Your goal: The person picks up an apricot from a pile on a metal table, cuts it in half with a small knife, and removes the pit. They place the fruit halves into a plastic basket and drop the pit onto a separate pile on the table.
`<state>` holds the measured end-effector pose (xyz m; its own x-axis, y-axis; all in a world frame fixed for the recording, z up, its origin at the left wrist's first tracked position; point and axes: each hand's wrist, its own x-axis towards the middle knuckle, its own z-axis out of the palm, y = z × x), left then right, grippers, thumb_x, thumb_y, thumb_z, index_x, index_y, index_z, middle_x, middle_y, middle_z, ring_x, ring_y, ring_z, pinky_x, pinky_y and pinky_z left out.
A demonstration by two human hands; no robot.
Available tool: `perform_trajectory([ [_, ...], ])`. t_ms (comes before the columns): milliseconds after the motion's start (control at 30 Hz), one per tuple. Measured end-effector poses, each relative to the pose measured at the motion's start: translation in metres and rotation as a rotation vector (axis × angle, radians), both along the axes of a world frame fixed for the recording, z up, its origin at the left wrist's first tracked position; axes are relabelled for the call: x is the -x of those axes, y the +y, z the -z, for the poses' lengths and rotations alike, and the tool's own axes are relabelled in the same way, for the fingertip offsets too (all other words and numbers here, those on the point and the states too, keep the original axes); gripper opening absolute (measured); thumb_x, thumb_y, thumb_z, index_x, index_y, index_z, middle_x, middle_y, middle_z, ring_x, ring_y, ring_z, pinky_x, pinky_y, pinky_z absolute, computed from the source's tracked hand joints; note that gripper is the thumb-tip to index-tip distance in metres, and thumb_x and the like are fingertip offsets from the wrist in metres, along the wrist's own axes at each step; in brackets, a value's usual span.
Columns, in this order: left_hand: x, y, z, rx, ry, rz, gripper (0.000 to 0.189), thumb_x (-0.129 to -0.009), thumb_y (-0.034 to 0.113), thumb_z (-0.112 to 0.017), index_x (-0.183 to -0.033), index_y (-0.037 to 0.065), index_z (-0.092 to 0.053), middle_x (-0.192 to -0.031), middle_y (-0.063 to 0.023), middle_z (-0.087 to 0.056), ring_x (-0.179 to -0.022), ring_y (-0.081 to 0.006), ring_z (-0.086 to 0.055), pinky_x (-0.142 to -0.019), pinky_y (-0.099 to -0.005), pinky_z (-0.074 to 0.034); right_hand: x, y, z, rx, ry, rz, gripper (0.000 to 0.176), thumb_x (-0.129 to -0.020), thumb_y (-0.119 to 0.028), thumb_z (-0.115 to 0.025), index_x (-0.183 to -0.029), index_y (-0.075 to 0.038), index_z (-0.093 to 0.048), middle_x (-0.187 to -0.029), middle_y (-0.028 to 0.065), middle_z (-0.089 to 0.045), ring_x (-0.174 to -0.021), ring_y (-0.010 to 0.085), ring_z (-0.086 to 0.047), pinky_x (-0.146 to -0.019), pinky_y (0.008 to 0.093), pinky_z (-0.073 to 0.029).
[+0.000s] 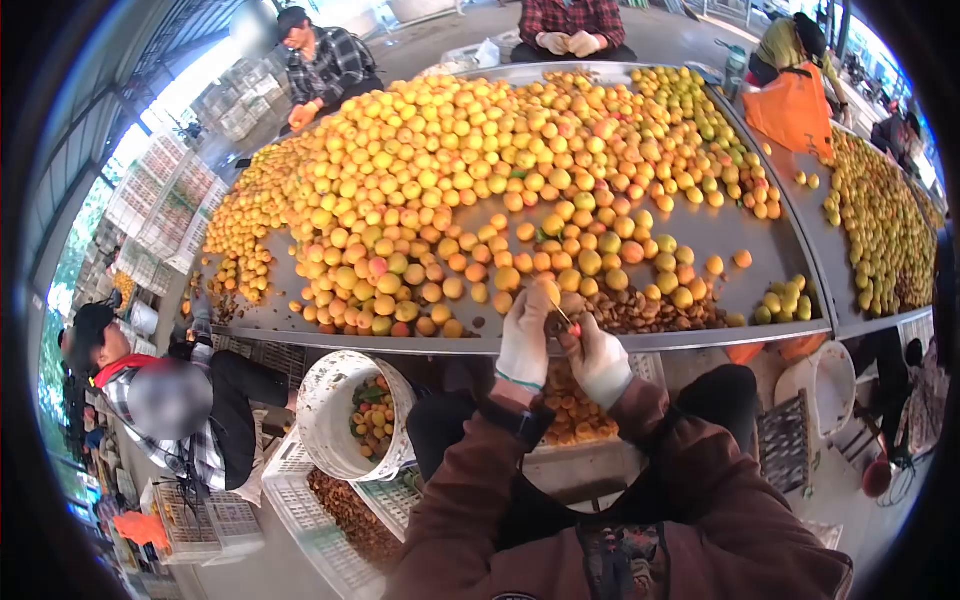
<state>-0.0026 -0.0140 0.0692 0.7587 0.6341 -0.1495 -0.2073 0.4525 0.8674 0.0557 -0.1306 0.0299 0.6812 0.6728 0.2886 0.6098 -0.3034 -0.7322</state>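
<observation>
My left hand [524,342], in a white glove, is closed around an apricot [549,291] at the table's near edge. Close beside it, my gloved right hand [598,362] pinches a small thin tool with a red end [574,329], pointed toward the left hand. The tool's exact kind is too small to make out. Just beyond the hands lie a heap of brown pits [640,312] and many loose apricots [430,160]. Below my hands, a crate holds orange apricot pieces [580,412].
The metal table's rim [420,346] runs in front of me. A white bucket [322,410] with some apricots stands left of my knees, above a crate of brown pits [350,515]. Several people sit around the table. Another white bucket [833,385] is at right.
</observation>
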Motion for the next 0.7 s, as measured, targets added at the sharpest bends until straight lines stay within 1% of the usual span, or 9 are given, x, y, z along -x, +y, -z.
perform_trajectory([
  [133, 0.008, -0.007, 0.001, -0.16, -0.014, 0.019, 0.036, -0.101, 0.033, -0.046, -0.118, 0.001, -0.053, -0.094, -0.0082, -0.066, -0.075, -0.0129, -0.06, -0.063, -0.0218, -0.046, -0.004, -0.006, -0.005, 0.073, -0.002, -0.018, 0.024, -0.093, -0.028, -0.052, -0.1, -0.006, -0.046, -0.074, 0.0219, -0.063, -0.071, 0.0435, -0.061, -0.059, 0.0515, -0.047],
  [200, 0.012, -0.004, 0.009, -0.918, 0.537, -0.069, 0.043, -0.103, 0.031, -0.037, -0.119, -0.005, -0.054, -0.102, -0.0136, -0.067, -0.084, -0.0235, -0.064, -0.072, -0.0343, -0.051, -0.005, -0.004, 0.001, 0.119, 0.008, -0.019, 0.024, -0.094, -0.029, -0.052, -0.101, -0.007, -0.047, -0.074, 0.0223, -0.063, -0.071, 0.0435, -0.061, -0.06, 0.0512, -0.047],
  [300, 0.013, -0.003, 0.022, -1.032, 0.457, -0.103, 0.037, -0.102, 0.025, -0.039, -0.123, -0.002, -0.051, -0.098, -0.0113, -0.067, -0.084, -0.0222, -0.065, -0.068, -0.0344, -0.051, -0.005, -0.004, 0.0, 0.022, 0.059, -0.055, 0.023, -0.094, -0.028, -0.053, -0.1, -0.006, -0.048, -0.074, 0.023, -0.062, -0.072, 0.0441, -0.061, -0.061, 0.0506, -0.047],
  [333, 0.009, 0.007, 0.035, -1.033, 0.457, -0.102, 0.037, -0.102, 0.025, -0.039, -0.123, -0.002, -0.051, -0.098, -0.0113, -0.067, -0.084, -0.0222, -0.065, -0.068, -0.0344, -0.051, -0.005, -0.003, 0.001, 0.021, 0.059, -0.055, 0.023, -0.094, -0.028, -0.053, -0.1, -0.006, -0.048, -0.074, 0.023, -0.062, -0.072, 0.0441, -0.061, -0.061, 0.0506, -0.047],
  [400, -0.002, 0.028, 0.053, -0.079, 0.25, 0.139, 0.031, -0.1, 0.019, -0.043, -0.123, 0.0, -0.05, -0.099, -0.0091, -0.066, -0.085, -0.0183, -0.064, -0.069, -0.0326, -0.05, -0.006, -0.001, 0.003, -0.094, 0.217, -0.095, 0.021, -0.095, -0.025, -0.052, -0.098, -0.004, -0.049, -0.074, 0.023, -0.06, -0.075, 0.0451, -0.06, -0.061, 0.0474, -0.047],
  [500, 0.0, 0.012, 0.025, -0.01, -0.097, 0.052, 0.042, -0.095, 0.023, -0.055, -0.129, -0.001, -0.049, -0.099, -0.0011, -0.056, -0.082, -0.008, -0.053, -0.073, -0.0228, -0.044, -0.004, 0.0, 0.005, -0.198, 0.308, -0.098, 0.02, -0.097, -0.023, -0.051, -0.096, -0.003, -0.049, -0.073, 0.0225, -0.059, -0.079, 0.0458, -0.06, -0.06, 0.0443, -0.047],
  [533, -0.001, 0.008, 0.007, -0.301, -0.036, 0.067, 0.039, -0.095, 0.02, -0.055, -0.128, -0.001, -0.05, -0.102, -0.0006, -0.056, -0.084, -0.008, -0.052, -0.076, -0.0241, -0.045, -0.003, 0.001, 0.004, -0.197, 0.307, -0.098, 0.02, -0.097, -0.023, -0.051, -0.096, -0.003, -0.049, -0.073, 0.0225, -0.059, -0.079, 0.0458, -0.06, -0.06, 0.0443, -0.047],
  [633, 0.001, -0.005, -0.004, -0.446, -0.055, -0.012, 0.037, -0.095, 0.019, -0.055, -0.127, 0.0, -0.051, -0.103, -0.0018, -0.057, -0.085, -0.009, -0.055, -0.078, -0.0245, -0.046, 0.0, 0.001, 0.0, -0.336, 0.323, -0.136, 0.019, -0.098, -0.021, -0.049, -0.097, -0.003, -0.049, -0.073, 0.0219, -0.058, -0.079, 0.0457, -0.059, -0.06, 0.0418, -0.047],
  [700, 0.0, -0.008, -0.007, -0.216, -0.04, -0.007, 0.032, -0.095, 0.018, -0.054, -0.122, 0.001, -0.053, -0.1, -0.0047, -0.06, -0.086, -0.0137, -0.059, -0.076, -0.027, -0.049, 0.002, 0.0, -0.007, -0.261, 0.233, -0.1, 0.021, -0.097, -0.024, -0.05, -0.098, -0.003, -0.048, -0.072, 0.0225, -0.059, -0.076, 0.0457, -0.059, -0.059, 0.0442, -0.047],
])
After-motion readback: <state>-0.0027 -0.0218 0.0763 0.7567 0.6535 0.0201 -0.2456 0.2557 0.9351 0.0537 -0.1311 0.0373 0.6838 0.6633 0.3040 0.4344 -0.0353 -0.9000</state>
